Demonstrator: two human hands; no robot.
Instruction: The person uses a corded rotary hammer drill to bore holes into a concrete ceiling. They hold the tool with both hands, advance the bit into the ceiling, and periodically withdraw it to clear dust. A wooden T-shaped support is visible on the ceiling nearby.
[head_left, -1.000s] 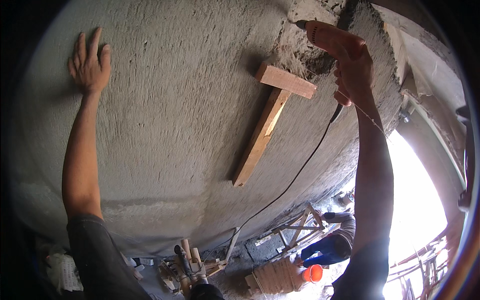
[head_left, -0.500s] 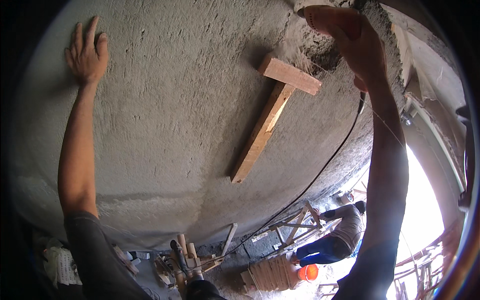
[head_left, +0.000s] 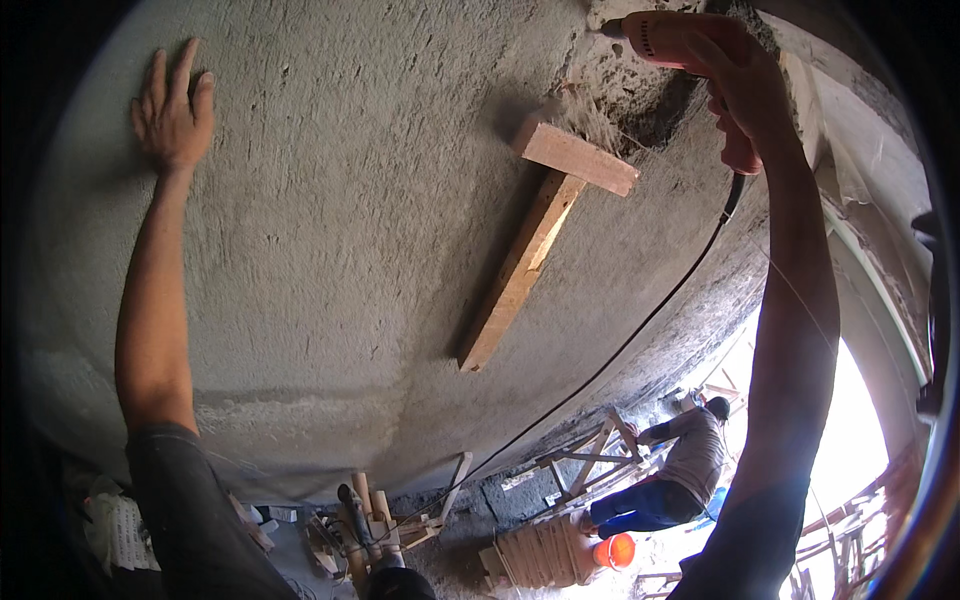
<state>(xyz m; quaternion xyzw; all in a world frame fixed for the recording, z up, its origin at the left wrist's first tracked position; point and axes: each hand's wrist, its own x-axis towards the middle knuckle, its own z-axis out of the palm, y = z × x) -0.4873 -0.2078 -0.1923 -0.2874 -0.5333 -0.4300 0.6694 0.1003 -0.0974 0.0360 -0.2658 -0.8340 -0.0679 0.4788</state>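
Flat against the rough grey plastered wall (head_left: 330,220), my left hand (head_left: 174,115) rests with its fingers spread. At the upper right my right hand (head_left: 745,95) grips a red corded power drill (head_left: 685,40), its nose pointing left toward the wall's rough broken patch (head_left: 640,105). Whether the nose touches the wall I cannot tell. Below the drill, a T-shaped wooden piece (head_left: 525,260) stands out from the wall, a short reddish block across the end of a longer bar.
The drill's black cord (head_left: 620,375) runs down to the left. Below are a co-worker (head_left: 680,465) bending by a wooden frame (head_left: 590,455), an orange bucket (head_left: 614,550), stacked boards (head_left: 540,552) and upright timber pieces (head_left: 380,515). A white sack (head_left: 125,525) lies at lower left.
My right hand and the drill have shifted right, and more of the drill's body and handle shows. The left hand stays on the wall. The co-worker has barely moved.
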